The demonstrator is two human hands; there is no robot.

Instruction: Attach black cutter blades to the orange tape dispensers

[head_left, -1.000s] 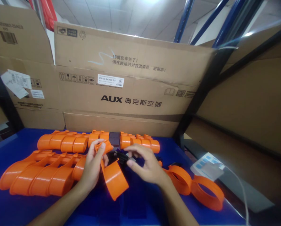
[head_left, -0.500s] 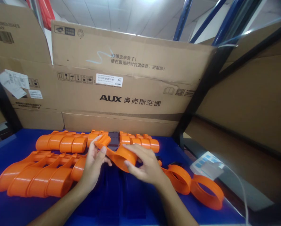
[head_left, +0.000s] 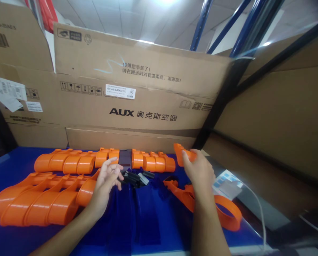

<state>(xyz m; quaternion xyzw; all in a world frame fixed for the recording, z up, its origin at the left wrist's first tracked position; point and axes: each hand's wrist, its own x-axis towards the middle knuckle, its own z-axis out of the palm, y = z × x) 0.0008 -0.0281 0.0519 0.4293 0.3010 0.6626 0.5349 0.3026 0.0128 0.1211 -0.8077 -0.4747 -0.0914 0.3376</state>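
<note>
My right hand (head_left: 200,170) grips an orange plastic ring part (head_left: 179,154), raised over the right side of the blue table; the hand covers much of the part. My left hand (head_left: 107,180) holds nothing, its fingers loosely bent and apart. Just right of its fingertips lie several small black pieces (head_left: 133,179) and a grey one (head_left: 143,179). Beneath my right forearm, more orange ring parts (head_left: 229,213) rest on the table, partly hidden.
Orange ring parts stand in a back row (head_left: 64,161) and a front-left row (head_left: 38,206). A dark flat box (head_left: 125,158) sits within the back row. Behind stands a cardboard sheet (head_left: 148,128). A black rack post (head_left: 214,110) and a white cable (head_left: 261,217) are at right.
My right hand has carried the orange ring part up and right, away from my left hand. My left hand has let go of it. The small black pieces have come into view.
</note>
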